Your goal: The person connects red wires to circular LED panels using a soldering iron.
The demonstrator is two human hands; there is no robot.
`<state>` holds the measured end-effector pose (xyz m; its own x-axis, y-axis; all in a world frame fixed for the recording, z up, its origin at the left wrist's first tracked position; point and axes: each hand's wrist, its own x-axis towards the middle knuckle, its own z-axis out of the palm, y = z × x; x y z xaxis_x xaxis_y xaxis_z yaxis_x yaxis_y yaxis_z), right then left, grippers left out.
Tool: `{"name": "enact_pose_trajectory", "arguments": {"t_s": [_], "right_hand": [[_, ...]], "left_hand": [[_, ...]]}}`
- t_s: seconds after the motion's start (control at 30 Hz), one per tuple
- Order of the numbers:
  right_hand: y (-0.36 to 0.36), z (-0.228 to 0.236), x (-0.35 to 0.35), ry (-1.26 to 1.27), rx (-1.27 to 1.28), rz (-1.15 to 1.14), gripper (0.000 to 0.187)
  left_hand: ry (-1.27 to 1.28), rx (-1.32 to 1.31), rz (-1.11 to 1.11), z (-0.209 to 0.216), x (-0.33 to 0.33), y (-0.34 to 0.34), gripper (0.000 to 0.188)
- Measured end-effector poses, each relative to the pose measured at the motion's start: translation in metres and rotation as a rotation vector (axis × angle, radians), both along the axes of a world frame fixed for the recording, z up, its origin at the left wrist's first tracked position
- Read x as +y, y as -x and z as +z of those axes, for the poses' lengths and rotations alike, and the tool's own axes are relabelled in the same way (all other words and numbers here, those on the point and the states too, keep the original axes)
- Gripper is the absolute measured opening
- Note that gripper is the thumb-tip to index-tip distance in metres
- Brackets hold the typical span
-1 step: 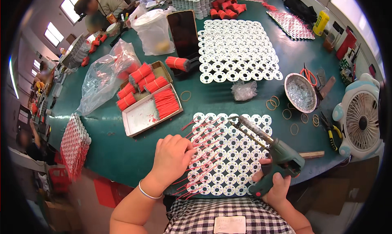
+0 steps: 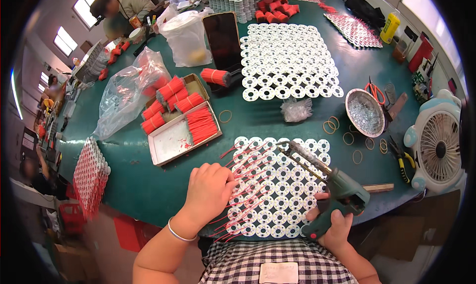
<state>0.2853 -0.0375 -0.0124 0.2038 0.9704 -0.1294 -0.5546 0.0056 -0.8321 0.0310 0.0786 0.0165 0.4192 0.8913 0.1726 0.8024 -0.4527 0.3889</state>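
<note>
In front of me on the green table lies a panel of white ring-shaped circuit boards [image 2: 281, 202]. Thin red wires [image 2: 250, 199] slant across its left columns, their loose ends past the left edge. My left hand [image 2: 210, 189] is closed at that edge, thumb and fingers pinched together on what looks like a red wire; the fingertips are partly hidden. My right hand [image 2: 337, 229] grips the handle of a dark green soldering gun [image 2: 344, 189]. Its metal tip points up and left over the panel's upper rows, and its body covers part of the right columns.
A shallow box [image 2: 163, 152] with red wire bundles stands left, behind my left hand. Further back lie more board panels [image 2: 290, 61]. To the right are a metal bowl [image 2: 365, 113], rubber bands, pliers [image 2: 402, 160] and a fan [image 2: 439, 147]. A wired stack [image 2: 90, 177] sits far left.
</note>
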Motion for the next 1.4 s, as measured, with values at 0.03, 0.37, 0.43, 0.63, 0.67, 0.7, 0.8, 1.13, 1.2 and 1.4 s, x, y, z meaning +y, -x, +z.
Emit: {"name": "enact_pose_trajectory", "arguments": {"t_s": [0.03, 0.37, 0.43, 0.63, 0.67, 0.7, 0.8, 1.13, 1.2, 1.4], "right_hand": [[0.0, 0.0, 0.001, 0.002, 0.0, 0.0, 0.056], [-0.001, 0.002, 0.004, -0.009, -0.004, -0.003, 0.056], [0.0, 0.003, 0.004, 0.011, -0.015, -0.019, 0.055], [-0.002, -0.007, -0.009, 0.044, 0.025, -0.027, 0.058], [-0.003, -0.009, -0.007, 0.036, 0.022, -0.027, 0.058], [-0.004, -0.008, -0.009, 0.042, 0.039, -0.024, 0.057], [-0.009, -0.005, -0.009, 0.08, 0.03, 0.019, 0.056], [-0.01, 0.01, -0.026, 0.041, -0.073, 0.099, 0.071], [-0.023, -0.002, -0.047, -0.028, -0.3, 0.077, 0.062], [-0.06, -0.033, -0.084, -0.072, -0.795, 0.29, 0.043]], "left_hand": [[-0.004, 0.033, -0.006, 0.0, 0.002, -0.001, 0.012], [0.092, 0.193, -0.114, 0.013, 0.015, -0.004, 0.013], [-0.025, 0.334, -0.125, 0.011, 0.011, -0.008, 0.012], [-0.012, 0.152, -0.076, -0.001, -0.004, -0.001, 0.01], [-0.02, 0.15, -0.076, 0.0, -0.001, 0.002, 0.01], [0.05, 0.004, -0.02, -0.001, -0.002, 0.004, 0.01], [0.264, -0.31, 0.226, 0.009, -0.01, 0.007, 0.008], [-0.057, -0.336, -0.073, 0.004, -0.045, -0.034, 0.015], [-0.112, -0.302, -0.134, -0.009, -0.048, -0.032, 0.015], [-0.123, -0.28, -0.067, -0.012, -0.054, -0.036, 0.014]]}}
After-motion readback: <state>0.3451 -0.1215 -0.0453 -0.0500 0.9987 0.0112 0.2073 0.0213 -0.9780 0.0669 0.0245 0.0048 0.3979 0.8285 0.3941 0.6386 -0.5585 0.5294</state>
